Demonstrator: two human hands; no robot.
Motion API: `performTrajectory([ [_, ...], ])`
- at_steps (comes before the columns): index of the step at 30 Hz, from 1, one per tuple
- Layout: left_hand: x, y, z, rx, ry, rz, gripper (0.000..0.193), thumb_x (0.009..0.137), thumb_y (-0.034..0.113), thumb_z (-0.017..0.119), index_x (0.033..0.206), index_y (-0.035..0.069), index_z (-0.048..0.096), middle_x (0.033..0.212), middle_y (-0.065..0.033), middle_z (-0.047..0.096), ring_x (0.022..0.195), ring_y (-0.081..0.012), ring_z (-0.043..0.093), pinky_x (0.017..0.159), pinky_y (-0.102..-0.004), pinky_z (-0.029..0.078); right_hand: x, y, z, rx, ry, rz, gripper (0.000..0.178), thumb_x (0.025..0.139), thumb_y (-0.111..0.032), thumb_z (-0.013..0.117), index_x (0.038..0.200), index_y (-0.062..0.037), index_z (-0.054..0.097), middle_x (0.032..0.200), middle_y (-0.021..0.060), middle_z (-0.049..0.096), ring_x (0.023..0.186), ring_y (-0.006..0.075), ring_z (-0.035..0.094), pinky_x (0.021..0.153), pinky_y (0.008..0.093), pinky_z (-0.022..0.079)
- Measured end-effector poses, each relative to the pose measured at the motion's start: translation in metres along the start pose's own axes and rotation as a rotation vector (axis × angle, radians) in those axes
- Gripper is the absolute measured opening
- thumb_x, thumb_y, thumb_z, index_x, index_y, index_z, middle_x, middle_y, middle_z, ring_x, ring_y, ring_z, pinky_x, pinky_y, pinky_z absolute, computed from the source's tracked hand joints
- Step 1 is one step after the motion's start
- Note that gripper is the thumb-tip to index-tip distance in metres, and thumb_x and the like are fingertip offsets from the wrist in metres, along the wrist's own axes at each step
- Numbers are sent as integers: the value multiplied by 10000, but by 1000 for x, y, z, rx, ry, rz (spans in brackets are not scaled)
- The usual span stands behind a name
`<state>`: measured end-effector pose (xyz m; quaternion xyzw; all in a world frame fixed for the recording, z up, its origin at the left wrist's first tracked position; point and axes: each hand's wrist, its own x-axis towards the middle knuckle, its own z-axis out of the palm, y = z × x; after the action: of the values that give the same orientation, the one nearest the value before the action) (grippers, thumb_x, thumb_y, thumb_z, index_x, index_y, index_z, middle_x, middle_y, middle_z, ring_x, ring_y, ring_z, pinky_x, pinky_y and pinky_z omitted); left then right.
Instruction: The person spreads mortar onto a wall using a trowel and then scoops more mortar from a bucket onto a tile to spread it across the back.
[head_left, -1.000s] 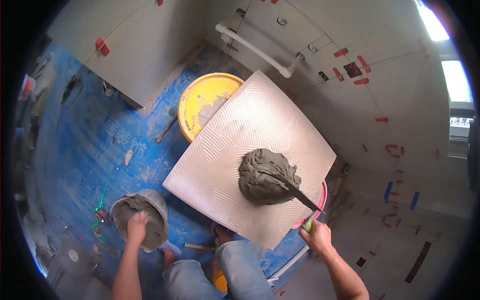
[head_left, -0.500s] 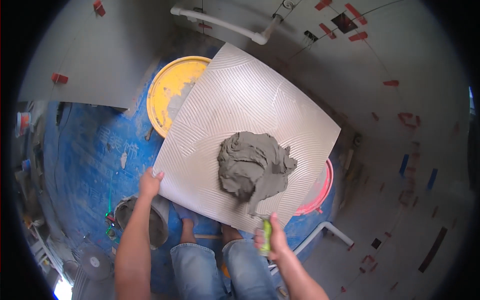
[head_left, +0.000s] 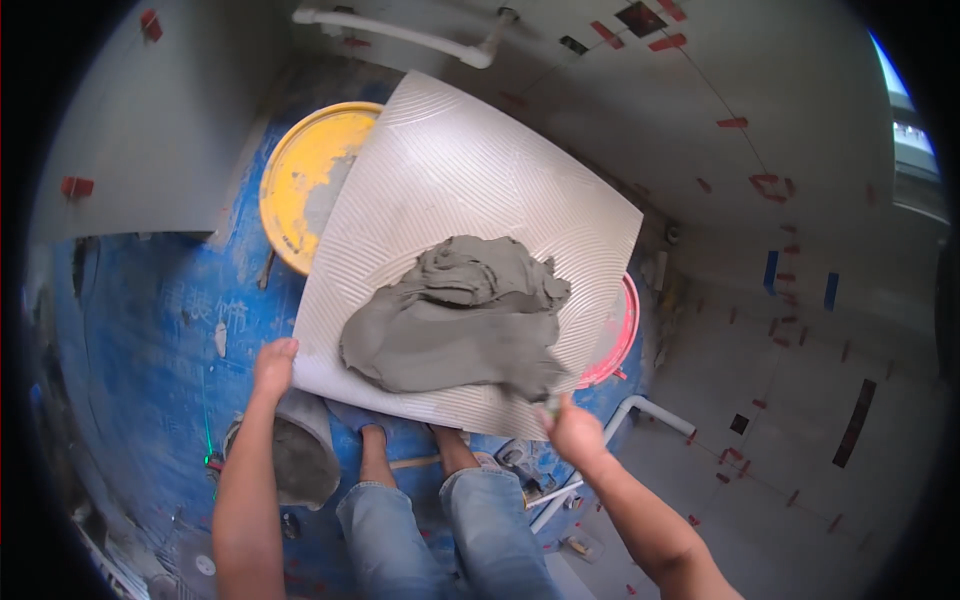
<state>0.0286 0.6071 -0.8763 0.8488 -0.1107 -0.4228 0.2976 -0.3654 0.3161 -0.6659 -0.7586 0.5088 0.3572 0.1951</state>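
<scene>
A large pale tile (head_left: 470,160) lies with its ridged back facing up. Grey mortar (head_left: 450,335) covers its middle and near part, heaped at the far side and smeared smooth nearer me. My left hand (head_left: 273,368) grips the tile's left corner, thumb on top. At the near right edge, my right hand (head_left: 578,432) is closed around the green handle of a trowel (head_left: 553,402). The trowel's blade is blurred and cannot be made out against the mortar.
Beneath the tile show a yellow round bucket top (head_left: 290,185) and a red-rimmed bucket (head_left: 628,335). A bucket of grey mix (head_left: 290,455) stands by my left forearm. White pipes (head_left: 655,414) run at right. Blue sheeting (head_left: 170,330) covers the floor; walls carry red clips.
The mortar has spread from a compact heap into a broad smear to the left and toward me. My right hand has moved to the tile's near right edge. The view has shifted slightly.
</scene>
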Motion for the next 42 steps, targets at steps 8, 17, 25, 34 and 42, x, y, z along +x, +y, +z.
performTrajectory([
  [8, -10, 50, 11, -201, -79, -173, 337, 913, 245, 614, 1073, -46, 669, 956, -112, 699, 878, -186, 621, 814, -320, 471, -33, -102, 71, 1676, -229, 550, 545, 894, -649, 473, 824, -109, 452, 633, 44, 469, 468, 171, 477, 418, 314, 420],
  [17, -8, 28, 7, -337, -104, -188, 374, 930, 284, 606, 1081, -53, 665, 987, -110, 697, 903, -173, 614, 836, -311, 462, -7, -49, 41, -73, 169, -256, 504, 905, -510, 539, 905, -6, 529, 647, 204, 633, 631, 422, 633, 531, 482, 500],
  [25, -8, 39, 19, -386, -16, -279, 367, 915, 275, 620, 1075, -53, 666, 997, -115, 698, 915, -180, 620, 849, -315, 459, 32, -79, -18, 1734, -457, 396, 591, 883, -681, 456, 806, -95, 451, 600, 30, 430, 435, 142, 425, 391, 292, 384],
  [34, -16, 46, 2, -356, -52, -371, 397, 925, 311, 614, 1082, -50, 664, 1023, -117, 684, 957, -194, 592, 889, -332, 439, -6, -167, -1, -4, -183, -379, 562, 899, -537, 532, 992, 17, 540, 797, 298, 645, 768, 387, 678, 640, 443, 549],
  [42, -9, 44, 14, -425, -110, -259, 382, 923, 313, 613, 1047, -43, 672, 977, -80, 692, 903, -157, 591, 828, -318, 452, 129, -147, -97, -308, 366, -540, 501, 873, -510, 587, 870, -13, 522, 757, 232, 652, 609, 399, 643, 529, 459, 534],
])
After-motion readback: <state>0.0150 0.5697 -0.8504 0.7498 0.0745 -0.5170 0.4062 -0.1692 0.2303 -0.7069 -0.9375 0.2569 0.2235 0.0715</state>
